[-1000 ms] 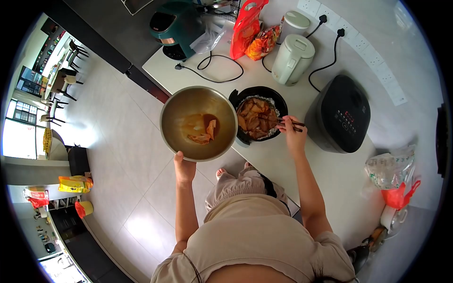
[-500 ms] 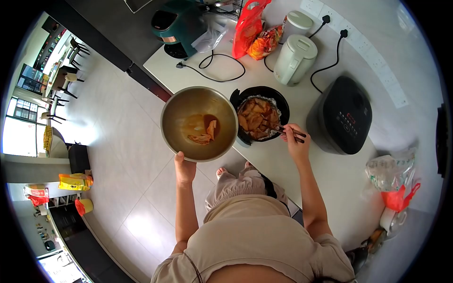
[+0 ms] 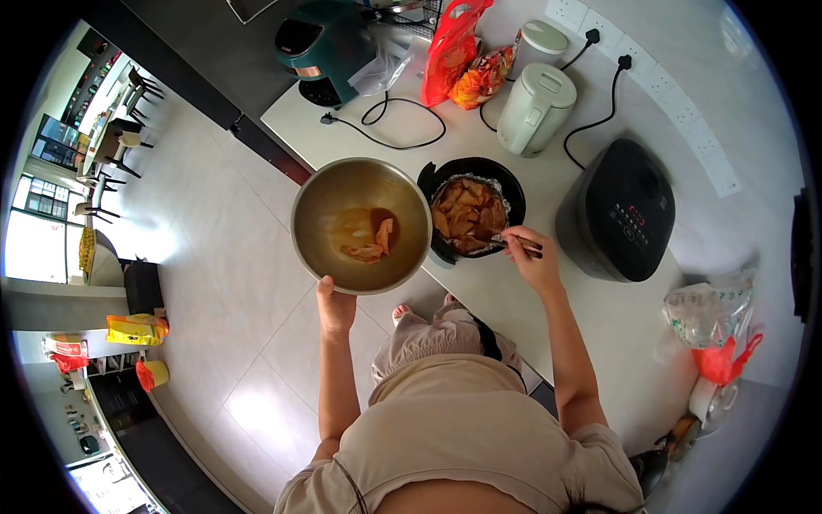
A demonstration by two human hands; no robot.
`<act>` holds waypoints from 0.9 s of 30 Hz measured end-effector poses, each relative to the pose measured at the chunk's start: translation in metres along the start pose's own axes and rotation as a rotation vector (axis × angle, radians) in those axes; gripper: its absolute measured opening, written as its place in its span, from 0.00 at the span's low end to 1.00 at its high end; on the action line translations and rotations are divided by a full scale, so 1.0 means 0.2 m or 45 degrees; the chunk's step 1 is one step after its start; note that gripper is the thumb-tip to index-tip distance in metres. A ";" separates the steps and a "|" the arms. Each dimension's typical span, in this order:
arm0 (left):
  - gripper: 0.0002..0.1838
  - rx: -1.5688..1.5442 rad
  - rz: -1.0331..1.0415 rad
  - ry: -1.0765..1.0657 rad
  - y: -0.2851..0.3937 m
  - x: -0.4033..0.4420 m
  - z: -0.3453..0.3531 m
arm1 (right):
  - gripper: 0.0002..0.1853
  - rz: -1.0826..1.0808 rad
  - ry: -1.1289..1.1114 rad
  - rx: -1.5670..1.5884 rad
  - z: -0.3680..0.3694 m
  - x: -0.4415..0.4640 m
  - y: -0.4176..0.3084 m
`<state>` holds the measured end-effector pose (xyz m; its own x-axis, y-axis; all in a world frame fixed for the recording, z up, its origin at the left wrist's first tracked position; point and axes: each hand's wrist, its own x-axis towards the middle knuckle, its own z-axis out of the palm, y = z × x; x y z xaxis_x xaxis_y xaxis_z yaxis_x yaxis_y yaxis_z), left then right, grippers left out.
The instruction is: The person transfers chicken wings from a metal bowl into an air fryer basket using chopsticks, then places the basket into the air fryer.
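Observation:
My left hand grips the near rim of a metal mixing bowl, thumb over the edge, and holds it past the counter's edge above the floor. Inside the bowl lie a few marinated meat pieces in brown sauce. My right hand is closed round a pair of chopsticks. Their tips reach the near right side of a black air fryer basket. Foil lines this basket, and sauce-coated meat slices fill it. Fingers partly hide the chopsticks.
A black rice cooker stands right of the basket. Behind are a pale green kettle, a red plastic bag, a dark green air fryer body and a loose power cord. Plastic bags lie at the right.
My right hand has shifted slightly left and down with the chopsticks, whose tips have drawn back from the meat toward the basket's near right rim. The bowl stays almost still.

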<state>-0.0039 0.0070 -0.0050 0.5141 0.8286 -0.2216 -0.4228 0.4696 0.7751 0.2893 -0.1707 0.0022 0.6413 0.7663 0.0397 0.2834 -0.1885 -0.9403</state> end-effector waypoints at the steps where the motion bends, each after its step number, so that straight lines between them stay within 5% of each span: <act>1: 0.44 0.005 -0.001 0.005 0.01 0.00 0.01 | 0.07 0.018 -0.005 0.026 0.00 0.00 0.01; 27: 0.43 0.011 -0.015 -0.060 -0.01 0.01 -0.02 | 0.11 0.061 -0.050 0.326 0.01 0.00 0.20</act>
<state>-0.0042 0.0096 -0.0091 0.5537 0.8077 -0.2024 -0.4105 0.4763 0.7776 0.2988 -0.1767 -0.0353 0.6200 0.7845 -0.0158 0.0602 -0.0676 -0.9959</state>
